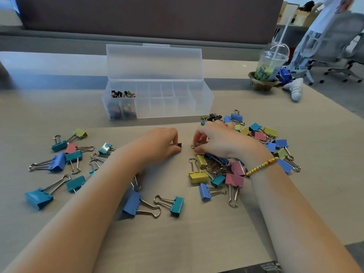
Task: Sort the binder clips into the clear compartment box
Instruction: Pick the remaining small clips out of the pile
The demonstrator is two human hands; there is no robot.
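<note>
Where hands (185, 142) meet, bare table (197, 233).

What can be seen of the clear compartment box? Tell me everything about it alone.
The clear compartment box is a long, translucent, plastic-looking case standing on the table beyond both hands, which do not touch it. Its hinged lid stands open and upright at the back, with a small latch tab on its top edge. Thin dividers split the inside into many small cells in rows. Only the cells at its left end hold small clips, dark and mixed in colour; the other cells look empty.
</note>
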